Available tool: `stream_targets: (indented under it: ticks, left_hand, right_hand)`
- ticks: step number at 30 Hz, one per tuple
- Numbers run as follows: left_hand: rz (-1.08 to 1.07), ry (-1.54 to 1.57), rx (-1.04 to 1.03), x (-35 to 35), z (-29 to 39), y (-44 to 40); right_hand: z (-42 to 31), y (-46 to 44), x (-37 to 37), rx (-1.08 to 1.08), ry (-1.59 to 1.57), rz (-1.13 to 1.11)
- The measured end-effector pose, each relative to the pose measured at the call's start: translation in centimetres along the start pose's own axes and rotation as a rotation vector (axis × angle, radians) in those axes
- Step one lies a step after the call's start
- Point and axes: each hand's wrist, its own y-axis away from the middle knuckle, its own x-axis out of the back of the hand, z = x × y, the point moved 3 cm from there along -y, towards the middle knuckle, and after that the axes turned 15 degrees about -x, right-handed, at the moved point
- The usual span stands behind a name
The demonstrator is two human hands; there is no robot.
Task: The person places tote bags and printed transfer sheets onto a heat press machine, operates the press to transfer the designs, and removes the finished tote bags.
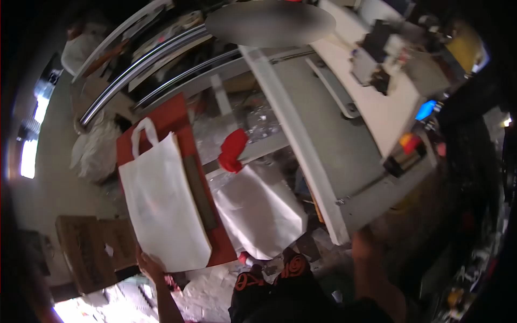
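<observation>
A white tote bag (164, 207) with a loop handle lies flat on a red board (222, 242) to the left of centre. My left hand (149, 265) is at the bag's lower left corner, its fingers closed at the edge. My right hand (366, 243) is blurred beside the near corner of a pale metal frame (307, 145); its fingers cannot be made out. Between the board and the frame, lower down, is a white shiny sheet or bag (261, 210), with a red cloth-like piece (232, 151) at its top.
Chrome rails (145, 67) run across the upper left. Cardboard boxes (86, 250) stand at lower left, below a white plastic bundle (97, 148). A grey panel with a bar handle (331, 89) fills the frame. A white counter (396, 107) bears several items. Scraps litter the floor.
</observation>
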Motion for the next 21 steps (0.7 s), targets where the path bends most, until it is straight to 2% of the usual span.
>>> stream_targets:
  ticks: [3,5,7,9,11,13,14,15,16,17,18,19,20,21]
  left_hand:
    - [-0.034,0.042,0.002,0.2,1.3,-0.5]
    - [-0.031,0.058,-0.058,0.3,1.2,-0.4]
    - [-0.066,0.18,-0.009,0.0,0.5,-0.4]
    - [-0.065,0.154,-0.12,1.0,1.7,-1.3]
    - [-0.039,0.101,-0.217,3.3,3.1,-2.1]
    - [-0.081,0.441,-0.271,5.2,6.7,-2.5]
    - [-0.173,0.582,-0.252,5.3,8.2,-1.9]
    - [-0.417,0.555,-0.38,6.1,11.3,-1.7]
    - [-0.679,0.692,-0.313,7.2,15.8,-1.5]
    - [-0.653,0.949,-0.474,6.8,17.7,0.0]
    - [-0.812,0.981,-0.575,7.1,20.3,0.1]
    - [-0.852,0.938,-0.686,7.3,21.2,0.7]
    - [-0.913,0.991,-0.682,7.0,20.9,1.0]
    - [-0.973,1.047,-0.679,7.0,20.6,1.2]
  right_hand:
    - [0.3,0.1,1.8,0.043,-0.048,0.092]
    - [1.7,1.1,3.1,0.151,-0.102,0.234]
    - [-3.9,5.7,12.1,-0.022,-0.207,0.125]
    - [-5.5,11.3,16.4,0.332,-0.373,0.216]
    - [-7.9,17.5,20.2,0.483,-0.372,-0.065]
    - [-12.0,24.7,24.6,0.502,-0.237,-0.488]
    - [-14.7,28.1,27.2,0.588,-0.199,-0.635]
    - [-17.6,31.0,29.4,0.673,-0.161,-0.785]
    - [-20.2,33.5,31.4,0.722,-0.253,-0.843]
    - [-22.5,35.8,33.0,0.773,-0.349,-0.904]
    - [-24.6,37.3,34.4,0.78,-0.348,-0.905]
    - [-26.8,38.4,36.0,0.863,-0.413,-0.896]
    - [-28.7,39.1,37.2,0.946,-0.475,-0.888]
    - [-30.3,39.1,38.0,0.938,-0.526,-0.838]
